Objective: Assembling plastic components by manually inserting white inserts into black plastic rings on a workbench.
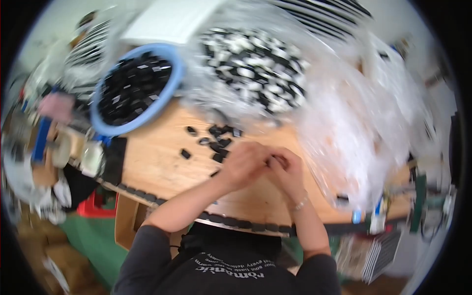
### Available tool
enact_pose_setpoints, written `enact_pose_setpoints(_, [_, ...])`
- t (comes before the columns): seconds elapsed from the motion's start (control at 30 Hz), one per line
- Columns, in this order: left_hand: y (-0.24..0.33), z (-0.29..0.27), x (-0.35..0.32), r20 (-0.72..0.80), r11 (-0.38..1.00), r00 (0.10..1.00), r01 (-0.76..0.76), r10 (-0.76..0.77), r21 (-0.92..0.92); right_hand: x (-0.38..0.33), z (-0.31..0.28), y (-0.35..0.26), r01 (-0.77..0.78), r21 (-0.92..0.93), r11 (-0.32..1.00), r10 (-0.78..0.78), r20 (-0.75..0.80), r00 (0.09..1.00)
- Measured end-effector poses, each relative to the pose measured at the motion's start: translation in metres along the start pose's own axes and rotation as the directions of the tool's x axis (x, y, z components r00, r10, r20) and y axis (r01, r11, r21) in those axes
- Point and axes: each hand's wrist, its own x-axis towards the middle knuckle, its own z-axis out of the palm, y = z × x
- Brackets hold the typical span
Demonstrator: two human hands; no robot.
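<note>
My left hand [246, 162] and my right hand [286, 169] meet above the wooden table, fingertips together. A small dark piece [275, 160] shows between the fingers of the right hand; its kind is too blurred to tell. The left hand's fingers are curled and seen from the back, so what they hold is hidden. Just beyond and left of the left hand lies a loose cluster of small black pieces [220, 142], with a few single ones such as a black piece [185, 154] farther left.
A blue basin [180, 73] full of black pieces stands at the far left. Behind my hands, a clear plastic bag [196, 93] holds many black and white pieces [255, 69]. Another clear bag [349, 142] with whitish contents lies on the right. Dark padding [226, 220] lines the table's near edge.
</note>
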Motion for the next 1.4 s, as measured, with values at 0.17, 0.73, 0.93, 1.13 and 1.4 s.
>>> enact_pose_setpoints(0.17, [0.006, -0.007, -0.001, 0.123, 0.975, 0.973, 0.205, -0.194, -0.085, -0.002, -0.007, 0.018, 0.011, -0.088, 0.996, -0.014, -0.034, 0.999])
enact_pose_setpoints(0.73, [-0.004, -0.003, -0.005, -0.010, 0.982, 0.997, 0.067, -0.070, -0.179, 0.009, -0.023, 0.040, 0.167, -0.229, 0.959, -0.171, 0.002, 0.985])
enact_pose_setpoints(0.93, [-0.009, 0.003, -0.011, -0.012, 0.977, 0.996, 0.083, -0.087, -0.196, 0.012, -0.022, 0.037, 0.177, -0.297, 0.938, -0.184, 0.005, 0.983])
enact_pose_setpoints(1.13, [-0.007, 0.007, -0.010, -0.054, 0.972, 0.993, 0.094, -0.108, -0.215, 0.014, -0.023, 0.040, 0.214, -0.258, 0.942, -0.223, -0.005, 0.975])
enact_pose_setpoints(1.4, [-0.003, 0.009, -0.011, -0.025, 0.965, 0.988, 0.144, -0.153, -0.220, 0.008, -0.017, 0.039, 0.197, -0.298, 0.934, -0.221, -0.051, 0.974])
